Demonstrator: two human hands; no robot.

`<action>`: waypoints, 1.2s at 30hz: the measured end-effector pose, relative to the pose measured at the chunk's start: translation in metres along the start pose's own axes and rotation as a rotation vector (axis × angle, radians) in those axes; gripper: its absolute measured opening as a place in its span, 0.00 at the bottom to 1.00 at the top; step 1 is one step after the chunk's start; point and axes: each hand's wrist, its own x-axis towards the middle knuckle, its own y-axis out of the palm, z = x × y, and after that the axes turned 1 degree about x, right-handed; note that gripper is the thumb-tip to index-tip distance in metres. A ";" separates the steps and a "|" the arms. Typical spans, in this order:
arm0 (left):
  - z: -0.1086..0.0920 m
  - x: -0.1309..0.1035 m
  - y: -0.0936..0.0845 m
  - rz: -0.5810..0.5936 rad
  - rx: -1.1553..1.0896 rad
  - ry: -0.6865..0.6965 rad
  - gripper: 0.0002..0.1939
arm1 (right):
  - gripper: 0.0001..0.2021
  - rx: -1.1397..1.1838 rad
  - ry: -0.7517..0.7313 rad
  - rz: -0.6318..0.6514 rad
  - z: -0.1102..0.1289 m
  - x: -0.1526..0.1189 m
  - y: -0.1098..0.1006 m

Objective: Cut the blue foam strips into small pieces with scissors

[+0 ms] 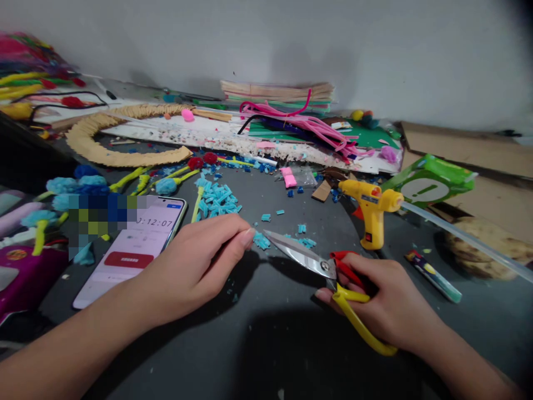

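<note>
My right hand [387, 300] grips a pair of scissors [302, 255] with one red and one yellow handle. Their blades look closed or nearly so, and the tips point left toward my other hand. My left hand [204, 255] is closed in a pinch, thumb against forefinger, close to the scissor tips. Whatever sits between those fingertips is too small or hidden to name. Just beyond them lies a heap of short light-blue cut pieces [217, 199]. A few loose blue pieces [307, 243] lie behind the blades.
A phone [125, 261] showing a timer lies left of my left hand. Fuzzy blue flowers [166, 186] on green stems lie behind it. At right stand a yellow glue gun [372, 214] and a green packet [433, 180]. Pink pipe cleaners [300, 130] and a beige ring [83, 141] lie farther back.
</note>
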 end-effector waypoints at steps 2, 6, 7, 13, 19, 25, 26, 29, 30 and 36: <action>0.001 0.000 0.001 -0.012 0.016 0.011 0.08 | 0.22 0.006 -0.001 0.002 0.000 0.000 0.000; 0.002 -0.001 0.001 -0.019 0.032 0.038 0.07 | 0.21 0.019 -0.006 0.008 -0.001 0.000 0.000; 0.003 -0.001 0.001 -0.024 0.032 0.045 0.07 | 0.21 0.023 -0.006 0.009 -0.001 0.000 0.000; 0.004 -0.001 0.002 -0.032 0.021 0.064 0.05 | 0.21 0.053 -0.011 0.009 -0.001 0.001 -0.001; 0.005 -0.001 0.002 -0.031 0.015 0.063 0.05 | 0.20 0.073 -0.010 0.018 0.000 0.003 0.000; 0.005 -0.001 0.002 -0.031 0.013 0.070 0.04 | 0.21 0.068 0.001 0.040 -0.001 0.003 0.000; 0.005 -0.001 0.002 -0.030 0.015 0.067 0.04 | 0.21 0.067 -0.004 0.038 -0.002 0.003 0.000; 0.006 -0.001 0.002 -0.029 0.016 0.067 0.04 | 0.21 0.065 -0.029 0.022 -0.003 0.003 0.001; 0.006 -0.001 0.002 -0.031 0.015 0.069 0.04 | 0.21 0.067 -0.037 0.016 -0.004 0.003 0.001; 0.006 0.000 0.004 -0.032 0.007 0.068 0.04 | 0.21 0.059 -0.050 -0.016 -0.004 0.002 0.002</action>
